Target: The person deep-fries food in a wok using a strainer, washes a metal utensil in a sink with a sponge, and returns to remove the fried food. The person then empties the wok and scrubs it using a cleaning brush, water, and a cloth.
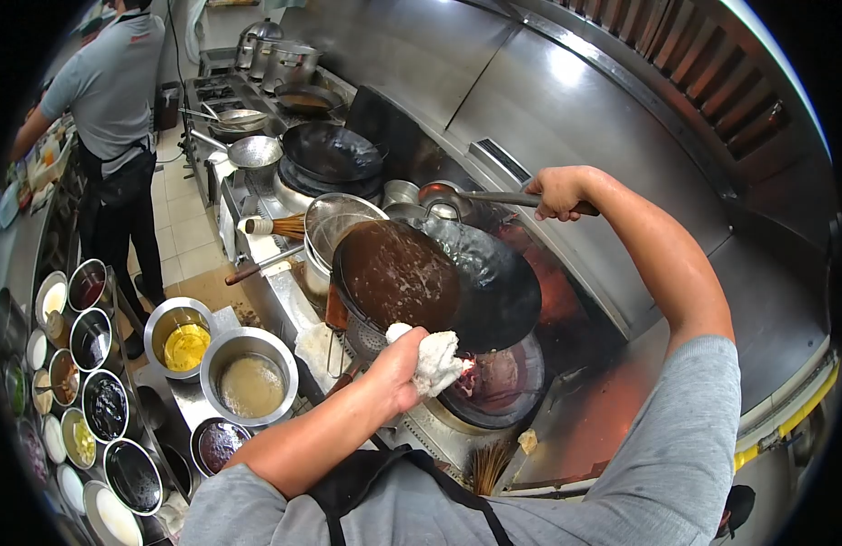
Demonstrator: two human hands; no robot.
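My left hand (398, 371) is closed around a folded white cloth (436, 362) at the near rim of a large black wok (495, 296). The wok is tilted to the left over the burner (498, 387), where a small flame shows. Dark brown liquid (398, 278) pools in its left side. My right hand (564, 193) grips the long handle of a ladle (494, 197). The ladle's bowl, with something reddish in it, hangs beyond the wok's far rim, near metal pots.
A strainer (334, 223) rests on a pot left of the wok. Another black wok (332, 152) sits on a farther burner. Metal pots with yellow oil (187, 346) and cloudy liquid (252, 384) stand at left, beside several ingredient containers. A person (121, 100) stands at the far left.
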